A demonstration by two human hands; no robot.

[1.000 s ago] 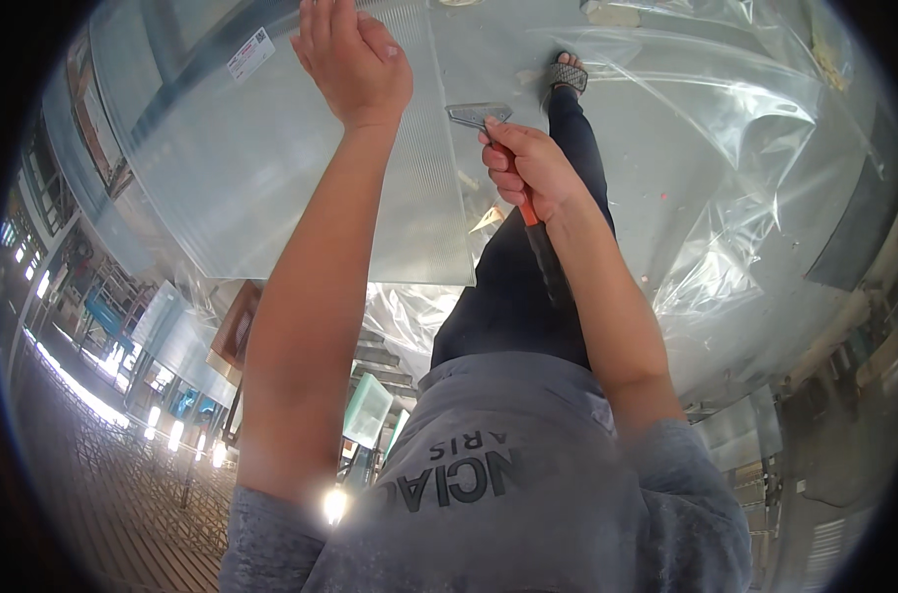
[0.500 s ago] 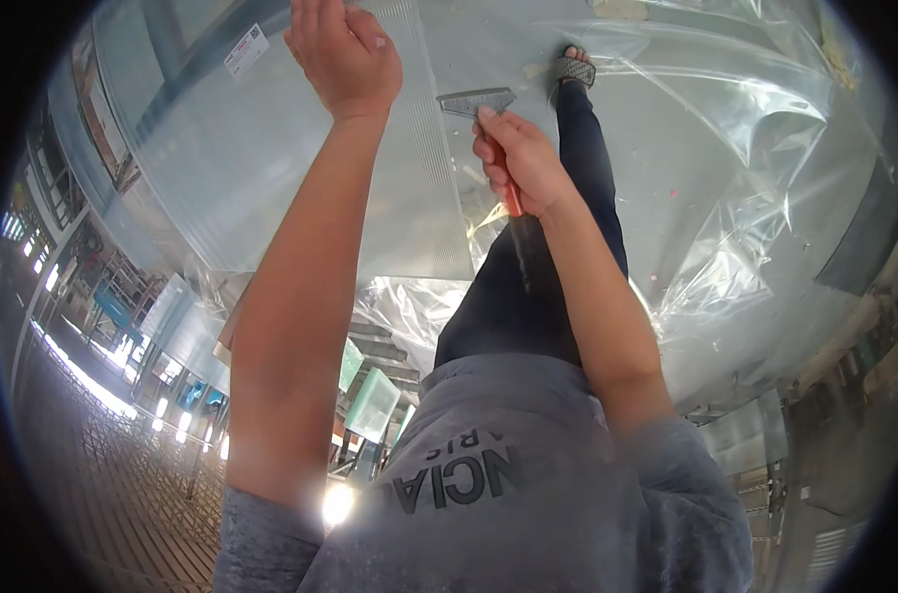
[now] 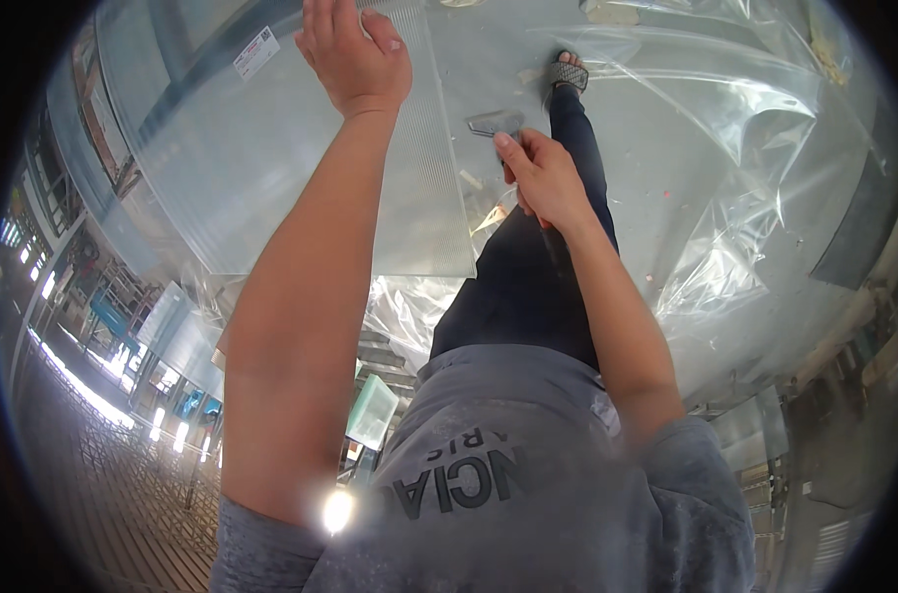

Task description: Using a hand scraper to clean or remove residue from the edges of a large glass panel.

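My left hand (image 3: pixel 360 54) rests near the ribbed edge of a large translucent sheet (image 3: pixel 301 188), its fingers stretched out and partly cut off by the top of the view. It holds nothing that I can see. A scraper (image 3: pixel 495 123) with a wide, flat grey blade is gripped in my right hand (image 3: pixel 546 178), which hangs just right of the sheet's edge. The thumb lies along the scraper's neck, and its handle is mostly hidden in my fingers. The blade points away from me and looks apart from the sheet.
Crumpled clear plastic film (image 3: pixel 735 217) covers part of the grey floor on the right. My sandalled foot (image 3: pixel 568 74) stands far ahead, right of the sheet. A white label (image 3: pixel 256 53) sits on the sheet. A dark flat strip (image 3: pixel 859 232) lies at the far right.
My right hand has turned and moved slightly right and nearer, bringing the scraper's blade away from the sheet's ribbed edge. My left hand has shifted slightly right in the view.
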